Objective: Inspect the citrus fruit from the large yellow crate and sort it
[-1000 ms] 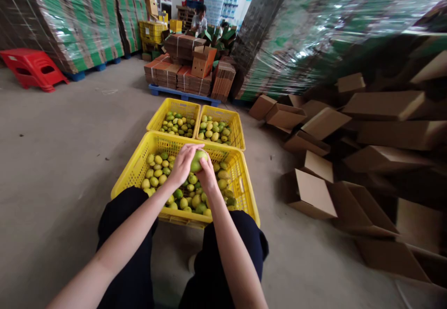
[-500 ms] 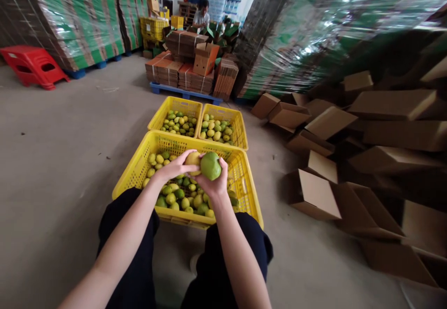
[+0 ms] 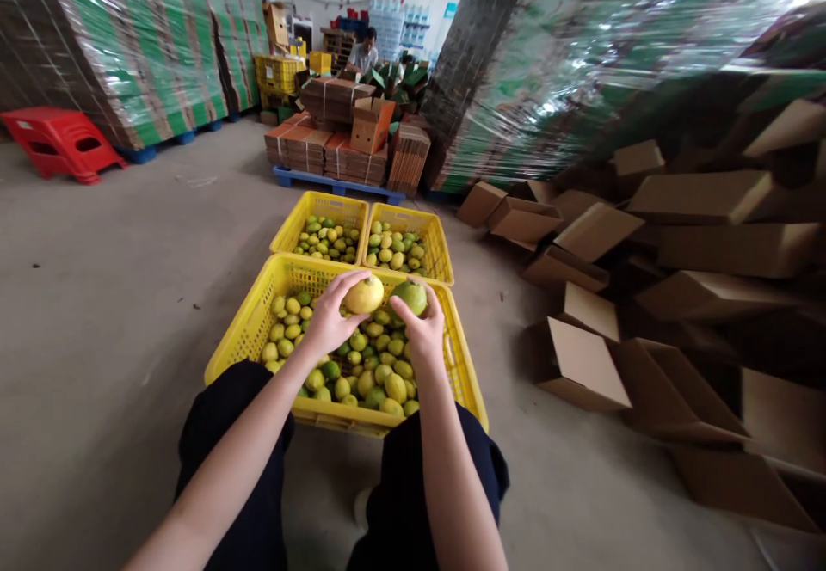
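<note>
My left hand [image 3: 336,315] is closed around a yellow lemon [image 3: 365,294], with the thumb below it and the fingers over its far side. A green lemon [image 3: 409,298] sits in my right hand [image 3: 424,322], gripped between thumb and fingers. The two fruits are held side by side with a small gap between them. Both are above the large yellow crate [image 3: 249,330], which stands in front of my knees. Inside that crate lie many loose yellow and green lemons [image 3: 366,380].
Two smaller yellow crates [image 3: 445,248] of lemons stand beyond the large one. Open cardboard boxes [image 3: 587,360] are heaped at the right. A blue pallet [image 3: 339,184] bears flattened cartons. A red stool [image 3: 61,143] stands at the left. A person [image 3: 363,55] is at the back.
My hands have moved apart, separating the two lemons. The yellow lemon, partly hidden before, now shows more fully. The green one has shifted right and turned in my right hand.
</note>
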`<state>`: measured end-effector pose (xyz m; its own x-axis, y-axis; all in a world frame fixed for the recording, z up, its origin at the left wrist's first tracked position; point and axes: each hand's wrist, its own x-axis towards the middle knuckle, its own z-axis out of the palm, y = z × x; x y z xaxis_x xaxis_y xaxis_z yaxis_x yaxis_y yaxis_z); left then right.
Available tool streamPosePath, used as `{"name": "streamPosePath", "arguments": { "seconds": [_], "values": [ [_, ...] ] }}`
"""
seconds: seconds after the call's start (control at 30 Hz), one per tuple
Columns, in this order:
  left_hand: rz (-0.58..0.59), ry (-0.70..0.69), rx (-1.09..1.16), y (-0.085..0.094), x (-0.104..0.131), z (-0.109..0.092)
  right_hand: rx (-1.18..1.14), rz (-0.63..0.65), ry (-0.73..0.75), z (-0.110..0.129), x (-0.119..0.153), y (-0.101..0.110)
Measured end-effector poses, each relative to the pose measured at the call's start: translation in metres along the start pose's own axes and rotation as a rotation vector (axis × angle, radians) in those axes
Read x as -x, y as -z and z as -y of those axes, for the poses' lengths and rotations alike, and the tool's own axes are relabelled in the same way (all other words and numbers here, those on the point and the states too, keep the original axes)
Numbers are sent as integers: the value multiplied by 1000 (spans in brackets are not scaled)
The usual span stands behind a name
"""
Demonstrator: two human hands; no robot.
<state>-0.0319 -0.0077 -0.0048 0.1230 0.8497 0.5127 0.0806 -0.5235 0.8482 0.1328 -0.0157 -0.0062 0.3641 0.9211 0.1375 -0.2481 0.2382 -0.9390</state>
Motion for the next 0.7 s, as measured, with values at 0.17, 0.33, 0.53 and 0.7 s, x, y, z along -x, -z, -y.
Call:
{"name": "streamPosePath", "arguments": {
  "seconds": [0.17, 0.33, 0.53, 0.7],
  "values": [
    [39, 151, 318, 2, 0, -1, -36, 122, 85, 9, 10, -3],
    [-16, 481, 640, -9, 0, -4, -296, 179, -168, 2, 12, -9],
    [-197, 720, 1021, -17, -6, 6, -629, 168, -453, -15, 8, -17],
    [-386, 643, 1218, -10, -4, 13, -692, 18, -407, -19, 10, -21]
  ]
}}
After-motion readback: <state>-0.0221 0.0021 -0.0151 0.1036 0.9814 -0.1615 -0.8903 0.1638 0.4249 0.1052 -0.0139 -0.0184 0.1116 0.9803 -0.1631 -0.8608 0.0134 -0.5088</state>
